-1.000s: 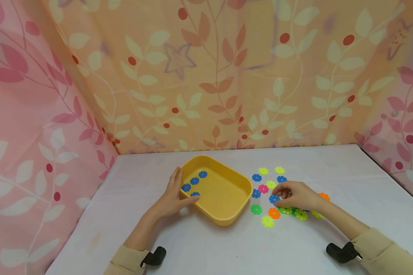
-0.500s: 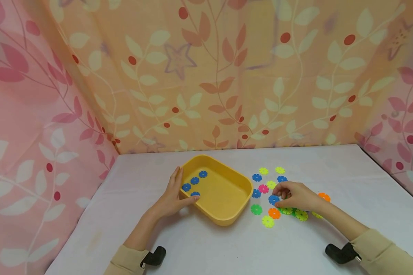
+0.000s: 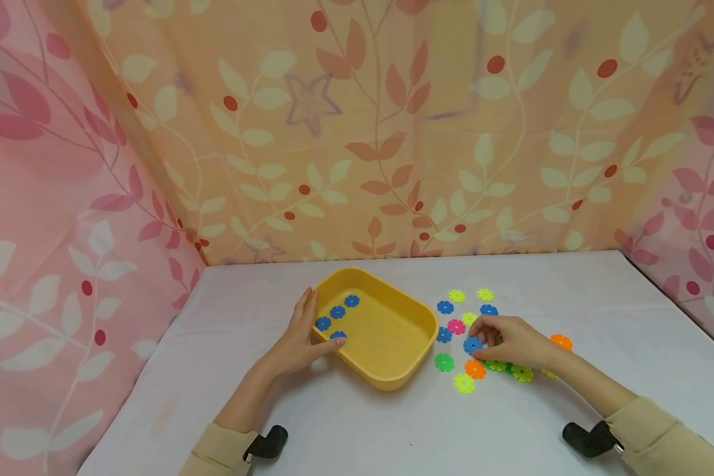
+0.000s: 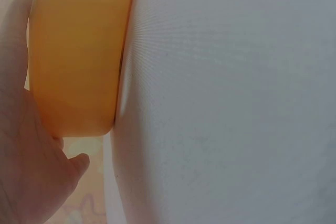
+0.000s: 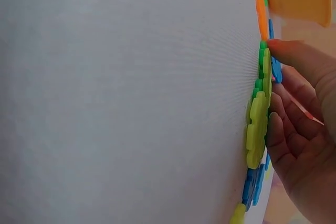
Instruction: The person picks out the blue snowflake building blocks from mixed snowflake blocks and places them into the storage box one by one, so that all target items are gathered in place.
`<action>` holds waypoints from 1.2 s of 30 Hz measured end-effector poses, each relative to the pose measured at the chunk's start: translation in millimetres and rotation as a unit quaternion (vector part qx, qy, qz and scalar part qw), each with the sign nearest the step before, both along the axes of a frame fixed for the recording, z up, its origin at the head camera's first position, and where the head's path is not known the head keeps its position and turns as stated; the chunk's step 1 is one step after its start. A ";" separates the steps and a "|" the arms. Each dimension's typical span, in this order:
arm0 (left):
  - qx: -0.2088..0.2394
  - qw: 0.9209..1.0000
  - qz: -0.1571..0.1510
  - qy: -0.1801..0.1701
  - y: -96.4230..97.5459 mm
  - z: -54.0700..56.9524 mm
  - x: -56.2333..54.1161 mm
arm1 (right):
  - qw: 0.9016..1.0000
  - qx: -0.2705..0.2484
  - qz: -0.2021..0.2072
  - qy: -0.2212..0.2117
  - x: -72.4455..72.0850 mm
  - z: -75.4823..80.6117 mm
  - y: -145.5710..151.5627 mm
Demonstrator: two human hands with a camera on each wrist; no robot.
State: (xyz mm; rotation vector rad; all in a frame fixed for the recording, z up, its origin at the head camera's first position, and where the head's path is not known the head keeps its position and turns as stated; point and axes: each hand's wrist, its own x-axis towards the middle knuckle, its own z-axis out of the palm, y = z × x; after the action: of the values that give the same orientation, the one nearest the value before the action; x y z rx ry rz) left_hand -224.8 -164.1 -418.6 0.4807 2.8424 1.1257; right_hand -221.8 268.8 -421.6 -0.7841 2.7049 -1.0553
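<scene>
My left hand (image 3: pixel 294 344) rests against the left corner of a yellow plastic tub (image 3: pixel 387 334), fingers straight along its outside and thumb reaching across the near rim. In the left wrist view the tub's wall (image 4: pixel 79 56) stands beside the palm. Several blue flower-shaped discs (image 3: pixel 337 312) lie at the left end inside the tub. To the right, my right hand (image 3: pixel 514 340) pinches a blue flower-shaped disc (image 3: pixel 472 345) between thumb and index finger, low over the pile. The other right fingers curl in beside yellow-green discs (image 5: pixel 256 124) in the right wrist view.
Loose discs surround the right hand: a pink one (image 3: pixel 456 326), a green one (image 3: pixel 443 362), an orange one (image 3: pixel 475 369) and several yellow and blue ones. All lie on a white-covered table (image 3: pixel 404 430). Floral curtains (image 3: pixel 357 132) rise behind and on both sides.
The right hand and the blue disc it pinches have shifted very slightly left. The left hand and the tub stay in place.
</scene>
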 end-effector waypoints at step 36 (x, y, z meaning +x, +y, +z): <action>-0.002 1.000 -0.004 0.005 -1.2 -0.1 0.0 | 0.997 -0.013 0.021 -0.076 -4.8 -0.3 7.7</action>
State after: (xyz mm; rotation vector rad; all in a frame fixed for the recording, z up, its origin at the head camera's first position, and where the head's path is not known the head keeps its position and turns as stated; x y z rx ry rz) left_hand -224.8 -165.3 -418.7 0.5000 2.8482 1.1195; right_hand -226.6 276.5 -421.9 -0.7314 2.5419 -1.0966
